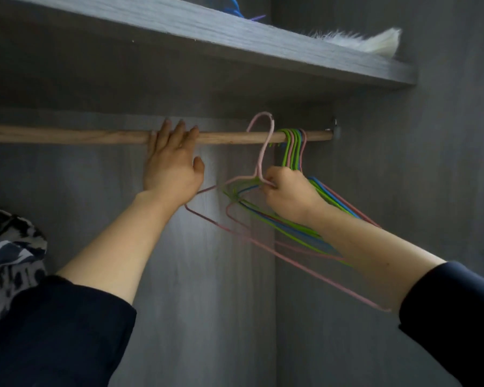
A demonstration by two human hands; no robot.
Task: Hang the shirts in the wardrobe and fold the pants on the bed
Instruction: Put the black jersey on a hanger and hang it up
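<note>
Little of the task looks done. Inside the wardrobe (207,275) the wooden rail (67,136) carries no shirts at all, only a bunch of bare green, blue and pink hangers (292,146) crowded at its right end, near the bracket. No shirt, pants or bed can be seen, so where the clothes lie cannot be told from here; a black-and-white patterned fabric (9,247) shows at the lower left edge, but what it is stays unclear.

The right hand (288,194) is curled round the neck of one pink hanger (265,148), whose hook stands above the rail, just left of the bunch, apparently lifted clear of it. The left hand (171,169) lies open with straight fingers resting on the rail towards its middle, holding nothing.

My judgement is that this is the fetching of a first hanger: every shirt has yet to be hung, and the folding of the pants appears not yet begun

The shelf (235,43) above holds something white and fluffy (375,43) near its right end
</note>
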